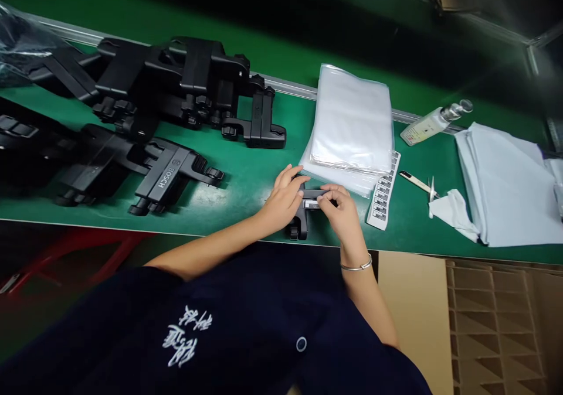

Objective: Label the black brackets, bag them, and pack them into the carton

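A black plastic bracket (299, 224) lies near the front edge of the green bench, between my hands. My left hand (281, 200) grips its left side, the fingers curved over the part. A small white label (311, 204) with dark print lies along the bracket's top face. My right hand (338, 207) pinches the right end of the label between thumb and forefinger. Just right of that hand is a sheet of printed labels (382, 198), its upper end partly under clear plastic bags (352, 119).
Several black brackets (166, 175), one marked BOSCH, fill the left of the bench (246, 207). To the right are a pump bottle (428, 124), a cutter knife (413, 180), scissors (431, 198), a white cloth scrap (453, 210) and folded pale cloths (510, 190). A divided carton (492, 324) stands below.
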Motion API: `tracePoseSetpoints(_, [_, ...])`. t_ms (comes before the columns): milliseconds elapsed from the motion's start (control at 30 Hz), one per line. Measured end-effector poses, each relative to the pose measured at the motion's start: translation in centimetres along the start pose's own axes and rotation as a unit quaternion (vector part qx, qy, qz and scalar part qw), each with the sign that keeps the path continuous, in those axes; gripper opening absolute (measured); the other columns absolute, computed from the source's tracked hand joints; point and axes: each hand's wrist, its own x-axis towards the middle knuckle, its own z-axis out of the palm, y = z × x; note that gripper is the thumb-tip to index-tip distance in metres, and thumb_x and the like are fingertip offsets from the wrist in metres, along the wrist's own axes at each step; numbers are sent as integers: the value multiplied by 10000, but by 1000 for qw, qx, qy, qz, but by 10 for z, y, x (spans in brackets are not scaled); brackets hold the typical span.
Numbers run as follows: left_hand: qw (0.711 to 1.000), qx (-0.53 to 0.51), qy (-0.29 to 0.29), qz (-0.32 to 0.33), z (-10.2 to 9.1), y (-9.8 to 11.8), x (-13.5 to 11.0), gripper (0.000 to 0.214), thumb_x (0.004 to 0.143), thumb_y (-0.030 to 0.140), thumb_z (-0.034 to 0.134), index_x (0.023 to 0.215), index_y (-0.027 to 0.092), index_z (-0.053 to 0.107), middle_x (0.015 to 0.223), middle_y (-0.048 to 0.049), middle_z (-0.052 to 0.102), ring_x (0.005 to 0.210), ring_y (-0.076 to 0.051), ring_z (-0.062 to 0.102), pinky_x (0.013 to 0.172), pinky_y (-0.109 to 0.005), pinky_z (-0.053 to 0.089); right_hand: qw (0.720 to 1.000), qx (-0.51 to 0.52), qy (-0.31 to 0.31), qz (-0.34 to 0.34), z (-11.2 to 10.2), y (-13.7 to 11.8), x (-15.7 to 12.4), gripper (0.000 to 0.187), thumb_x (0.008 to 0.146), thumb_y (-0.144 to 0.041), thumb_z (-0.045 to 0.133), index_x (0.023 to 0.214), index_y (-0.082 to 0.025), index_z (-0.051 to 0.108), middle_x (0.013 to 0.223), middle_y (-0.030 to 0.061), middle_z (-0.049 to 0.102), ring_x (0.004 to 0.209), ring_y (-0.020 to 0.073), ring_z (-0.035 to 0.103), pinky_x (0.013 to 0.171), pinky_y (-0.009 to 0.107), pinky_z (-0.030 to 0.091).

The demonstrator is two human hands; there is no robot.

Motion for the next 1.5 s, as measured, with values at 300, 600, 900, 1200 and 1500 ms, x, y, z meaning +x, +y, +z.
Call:
tracePoseSetpoints(300, [1000,4,0,14,0,1,-1,371,961,173,358,1297,175,516,1539,-131,367,1505,-317,203,1205,-567,294,999,-27,-26,-1,0,1,6,226,755,-369,615,586,-227,570,1007,76,673,1067,281,572,1036,489,321])
tracePoseSetpoints(600, [1000,9,5,23,1,-1,0,361,966,182,364,1289,193,525,1537,-120,384,1500,-315,222,1185,-576,320,999,-41,-27,-4,-1,1,6,219,762,-353,616,590,-226,572,1004,74,675,1062,279,580,1033,494,331])
tracePoseSetpoints(900, [948,166,-39,269,-31,-9,-16,277,978,270,471,1141,219,688,1181,-80,712,1232,-251,593,1054,-444,447,995,-85,-32,-28,1,-5,2,217,800,-339,611,616,-226,589,1026,89,673,1035,281,602,995,509,390])
tracePoseSetpoints(1200, [856,274,-141,415,-62,-8,16,300,1002,354,467,1137,229,703,1005,-56,737,963,-177,657,627,-288,416,982,-61,-156,-91,-58,19,-1,409,877,-384,678,1279,-311,658,1406,41,595,1334,257,521,1151,458,385])
tracePoseSetpoints(1500, [840,288,-234,395,-46,21,34,287,961,340,517,1134,201,699,854,-86,689,814,-200,602,560,-297,361,972,-105,-149,-149,-53,29,-4,383,928,-377,621,1306,-316,644,1396,57,600,1311,263,543,1143,491,405])
